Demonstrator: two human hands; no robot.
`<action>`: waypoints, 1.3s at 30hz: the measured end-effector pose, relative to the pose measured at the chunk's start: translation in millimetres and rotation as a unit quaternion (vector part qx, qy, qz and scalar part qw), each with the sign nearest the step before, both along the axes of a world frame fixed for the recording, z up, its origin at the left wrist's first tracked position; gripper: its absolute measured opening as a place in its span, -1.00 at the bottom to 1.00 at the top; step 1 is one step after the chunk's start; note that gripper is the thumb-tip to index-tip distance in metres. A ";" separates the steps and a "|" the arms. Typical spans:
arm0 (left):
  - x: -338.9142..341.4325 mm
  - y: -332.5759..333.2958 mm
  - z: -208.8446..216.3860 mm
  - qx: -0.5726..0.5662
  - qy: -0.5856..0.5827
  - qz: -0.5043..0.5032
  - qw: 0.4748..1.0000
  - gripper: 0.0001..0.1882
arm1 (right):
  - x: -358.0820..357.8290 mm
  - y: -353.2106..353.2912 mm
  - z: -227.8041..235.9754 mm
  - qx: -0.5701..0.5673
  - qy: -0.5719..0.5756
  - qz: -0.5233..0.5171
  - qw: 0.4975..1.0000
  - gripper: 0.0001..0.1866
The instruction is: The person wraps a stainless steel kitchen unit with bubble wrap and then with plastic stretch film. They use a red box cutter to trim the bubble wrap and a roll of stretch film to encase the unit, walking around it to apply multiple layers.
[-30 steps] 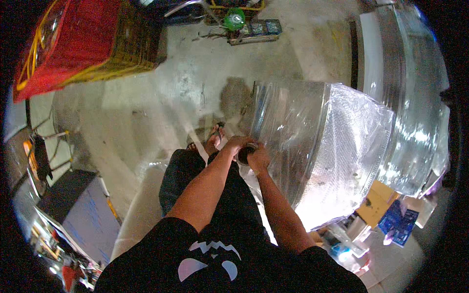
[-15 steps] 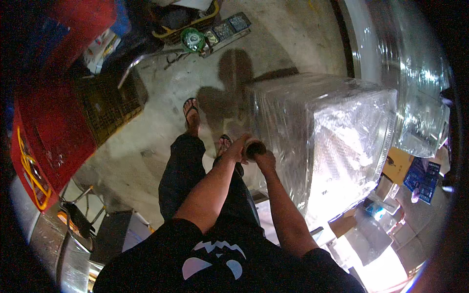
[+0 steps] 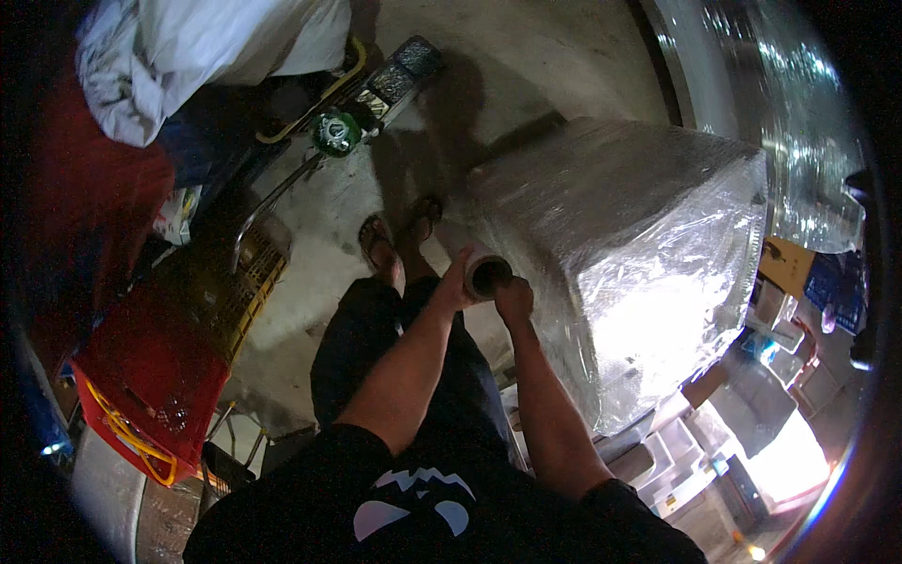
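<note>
Both hands hold a roll of clear stretch film (image 3: 481,260) in front of my legs, its dark hollow core facing up toward me. My left hand (image 3: 456,286) is closed around the roll's left side. At the near right rim of the core, my right hand (image 3: 514,303) is closed, its fingertips partly hidden at the core opening. Just right of the roll stands a large boxy stack wrapped in clear film (image 3: 587,221), its right side shining brightly. Whether film stretches from the roll to the stack cannot be made out.
Left are a red bin with a yellow cord (image 3: 155,385) and a yellow crate (image 3: 254,287). Ahead lie a green round object (image 3: 336,133) and a metal bar, below white cloth (image 3: 225,42). More film-wrapped goods (image 3: 799,122) stand far right; boxes and plastic containers (image 3: 676,456) lie lower right.
I have stepped and turned slightly; the stack now looks nearer and the red bin and crate have shifted in view. White cloth has come into view at top left. Both hands keep the roll.
</note>
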State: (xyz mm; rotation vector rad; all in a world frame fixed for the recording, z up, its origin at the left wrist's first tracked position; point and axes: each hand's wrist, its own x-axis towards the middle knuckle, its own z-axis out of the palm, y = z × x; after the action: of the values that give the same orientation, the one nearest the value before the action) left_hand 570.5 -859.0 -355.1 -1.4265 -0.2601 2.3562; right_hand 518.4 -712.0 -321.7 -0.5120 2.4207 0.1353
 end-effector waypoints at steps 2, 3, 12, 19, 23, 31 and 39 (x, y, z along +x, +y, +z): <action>-20.1 -15.7 2.2 -0.073 -0.005 -0.076 0.994 -0.22 | -5.4 -3.8 -4.7 0.004 -0.053 -0.047 0.997 -0.74; -28.7 -24.8 -1.0 -0.092 0.004 -0.123 0.988 -0.25 | -7.6 -13.4 -8.6 -0.038 -0.039 -0.095 0.994 -0.75; -53.0 -97.8 -67.6 -0.203 0.057 -0.309 0.927 -0.21 | -77.2 -132.4 14.3 0.023 -0.152 -0.301 0.941 -0.58; -93.1 -95.6 -5.7 -0.103 0.007 -0.133 0.986 -0.15 | -84.7 -139.7 4.0 -0.015 -0.151 -0.453 0.878 -0.57; -151.1 -137.5 -19.5 -0.072 -0.095 -0.304 0.945 -0.20 | -97.3 -165.9 -2.8 0.006 -0.118 -0.468 0.876 -0.51; -236.4 -140.2 -112.6 -0.310 0.308 -0.660 0.612 -0.31 | -207.8 -165.5 -16.8 0.012 -0.138 -0.486 0.863 -0.45; -235.1 -47.2 -107.0 -0.138 0.037 -0.253 0.957 -0.14 | -235.3 -120.9 -47.8 -0.070 -0.130 -0.597 0.789 -0.45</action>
State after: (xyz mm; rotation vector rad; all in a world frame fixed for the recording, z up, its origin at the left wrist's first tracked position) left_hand 335.4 -906.2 -462.2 -1.3198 0.4253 2.0603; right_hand 283.1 -832.9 -369.5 0.9319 2.0459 -0.6184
